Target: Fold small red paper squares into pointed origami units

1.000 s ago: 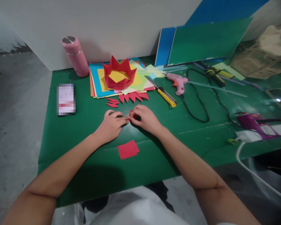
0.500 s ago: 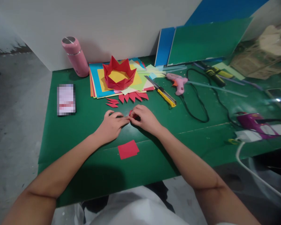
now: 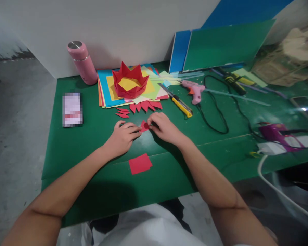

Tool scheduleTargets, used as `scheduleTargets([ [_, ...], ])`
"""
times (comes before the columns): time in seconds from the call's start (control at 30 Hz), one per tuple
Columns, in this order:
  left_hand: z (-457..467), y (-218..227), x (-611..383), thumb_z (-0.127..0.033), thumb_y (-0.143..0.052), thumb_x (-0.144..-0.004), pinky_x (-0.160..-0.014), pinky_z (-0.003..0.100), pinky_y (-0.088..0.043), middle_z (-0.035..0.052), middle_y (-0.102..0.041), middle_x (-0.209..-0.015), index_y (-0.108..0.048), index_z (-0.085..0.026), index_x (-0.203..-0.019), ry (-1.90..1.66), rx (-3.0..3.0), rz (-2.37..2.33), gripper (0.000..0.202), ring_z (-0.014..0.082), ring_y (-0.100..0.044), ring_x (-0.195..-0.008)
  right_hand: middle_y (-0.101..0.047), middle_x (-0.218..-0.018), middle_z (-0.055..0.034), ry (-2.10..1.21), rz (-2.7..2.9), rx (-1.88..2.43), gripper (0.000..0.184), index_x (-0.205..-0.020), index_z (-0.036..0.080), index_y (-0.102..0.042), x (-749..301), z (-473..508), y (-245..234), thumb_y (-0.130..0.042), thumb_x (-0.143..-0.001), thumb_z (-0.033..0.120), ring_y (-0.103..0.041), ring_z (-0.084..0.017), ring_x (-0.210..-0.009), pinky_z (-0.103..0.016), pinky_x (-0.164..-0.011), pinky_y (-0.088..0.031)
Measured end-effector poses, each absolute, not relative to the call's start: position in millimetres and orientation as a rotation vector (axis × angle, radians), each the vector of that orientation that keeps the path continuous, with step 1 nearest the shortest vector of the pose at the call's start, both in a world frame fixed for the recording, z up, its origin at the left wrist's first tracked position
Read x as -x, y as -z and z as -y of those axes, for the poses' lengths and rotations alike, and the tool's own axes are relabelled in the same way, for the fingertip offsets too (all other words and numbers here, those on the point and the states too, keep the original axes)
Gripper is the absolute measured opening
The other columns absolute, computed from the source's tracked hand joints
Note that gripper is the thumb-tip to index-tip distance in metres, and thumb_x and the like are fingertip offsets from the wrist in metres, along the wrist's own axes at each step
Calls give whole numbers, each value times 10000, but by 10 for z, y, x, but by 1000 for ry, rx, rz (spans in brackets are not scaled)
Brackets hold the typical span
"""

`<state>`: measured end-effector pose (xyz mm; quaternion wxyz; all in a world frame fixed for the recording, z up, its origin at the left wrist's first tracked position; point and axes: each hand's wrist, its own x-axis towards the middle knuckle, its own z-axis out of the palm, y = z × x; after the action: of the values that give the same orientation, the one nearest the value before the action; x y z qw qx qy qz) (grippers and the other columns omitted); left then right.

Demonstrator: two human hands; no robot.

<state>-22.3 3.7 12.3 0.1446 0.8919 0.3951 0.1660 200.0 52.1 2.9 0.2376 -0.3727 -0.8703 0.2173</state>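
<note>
A small piece of red paper (image 3: 144, 126) lies at the middle of the green table between my hands. My left hand (image 3: 123, 136) rests on the tabletop, its fingers closed together and holding the paper's left edge. With thumb and fingers pinched, my right hand (image 3: 163, 128) grips the right side of the same piece. Fingers cover parts of both edges. Closer to me lie flat red paper sheets (image 3: 140, 164), slightly offset. Beyond my hands are several pointed red folded pieces (image 3: 146, 106) and a few smaller ones (image 3: 122, 113). A red paper crown shape (image 3: 130, 91) stands on coloured paper.
Coloured paper sheets (image 3: 102, 92) are stacked at the back, beside a pink bottle (image 3: 83, 65). A yellow utility knife (image 3: 181, 106) and a pink glue gun (image 3: 195, 90) with a looping cord lie to the right. A blurred-out phone-like item (image 3: 72, 109) is at left, a purple power strip (image 3: 274, 135) far right.
My right hand has shifted slightly right and away from my left. More of the small red paper now shows between them. My left hand stays almost in place.
</note>
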Motion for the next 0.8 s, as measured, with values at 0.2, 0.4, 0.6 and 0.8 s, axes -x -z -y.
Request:
scheduleTargets([
  [0.2, -25, -93, 209, -80, -414, -863, -1061, 502, -288, 78, -661, -1140, -673, -208, -1103, -478, -2601, -1066, 375, 221, -545, -1155, -587, -820, -68, -429, 2208, 1073, 261, -868, 216, -572, -2073, -591, 10, -405, -803, 25, -549, -227, -819, -377, -761, -441],
  [0.4, -12, -27, 175, -67, -367, -867, -1071, 470, -360, 148, -592, -1205, -598, -135, -1208, -443, -2645, -996, 418, 222, -534, -1173, -618, -952, -105, -419, 2285, 1156, 226, -1003, 203, -674, -2057, -566, 45, -478, -891, 186, -562, -259, -931, -436, -841, -450],
  [0.6, 5, 9, 174, -87, -364, -896, -1089, 464, -354, 116, -560, -1344, -549, -144, -1274, -444, -2626, -943, 424, 227, -481, -1267, -616, -968, -107, -447, 2341, 1104, 196, -1013, 189, -694, -2036, -557, 46, -568, -881, 261, -579, -248, -949, -421, -866, -452],
  [0.8, 41, -6, 145, -75, -351, -887, -1109, 458, -319, 99, -534, -1388, -526, -135, -1306, -382, -2611, -964, 458, 209, -451, -1306, -632, -938, -79, -511, 2323, 1090, 117, -941, 200, -676, -2011, -552, 44, -634, -833, 216, -582, -227, -912, -387, -829, -445],
])
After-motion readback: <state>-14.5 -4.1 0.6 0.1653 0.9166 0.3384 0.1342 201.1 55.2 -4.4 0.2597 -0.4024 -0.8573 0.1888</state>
